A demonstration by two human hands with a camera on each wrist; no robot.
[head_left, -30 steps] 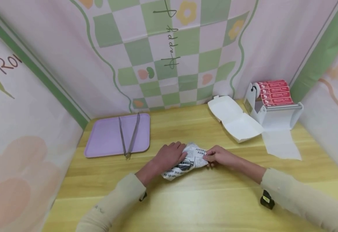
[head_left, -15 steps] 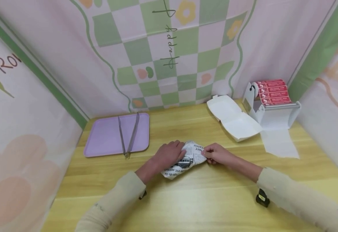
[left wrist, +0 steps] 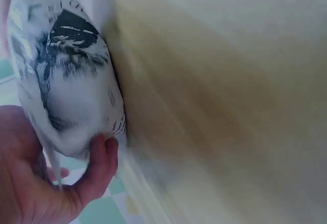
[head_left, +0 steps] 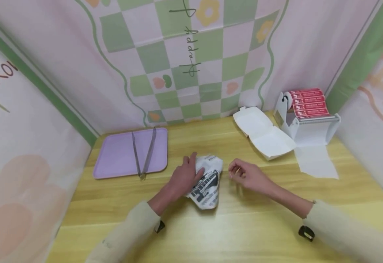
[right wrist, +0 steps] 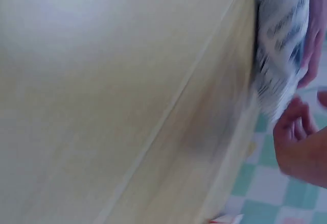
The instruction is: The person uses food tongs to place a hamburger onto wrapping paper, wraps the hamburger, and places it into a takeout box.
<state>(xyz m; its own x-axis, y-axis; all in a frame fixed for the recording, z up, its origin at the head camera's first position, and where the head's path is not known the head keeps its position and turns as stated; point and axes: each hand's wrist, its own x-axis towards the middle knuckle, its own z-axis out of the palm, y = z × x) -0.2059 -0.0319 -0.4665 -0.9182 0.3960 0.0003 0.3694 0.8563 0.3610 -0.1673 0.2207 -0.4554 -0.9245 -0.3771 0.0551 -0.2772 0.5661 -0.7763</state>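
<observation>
A packet wrapped in newsprint paper (head_left: 208, 184) lies at the middle of the wooden table, black print and a dark picture facing up. My left hand (head_left: 184, 178) grips its left side, thumb over the top. In the left wrist view the same paper packet (left wrist: 76, 91) shows crumpled and blurred, with thumb and fingers of the left hand (left wrist: 56, 183) around its end. Just right of the packet, my right hand (head_left: 252, 178) hovers with loosely bent fingers and holds nothing. A gap separates it from the paper in the head view.
At the back left, metal tongs (head_left: 150, 151) lie across a purple tray (head_left: 116, 157). An opened white takeout box (head_left: 272, 140) stands at the back right, beside a label dispenser (head_left: 316, 128) with a red sticker roll. A pale strip (head_left: 318, 162) hangs from it onto the wooden table (head_left: 244, 233).
My right hand has let go of the packet's right corner and drawn slightly away. The packet has turned, its lower end swinging right and toward me, while my left hand stays on it.
</observation>
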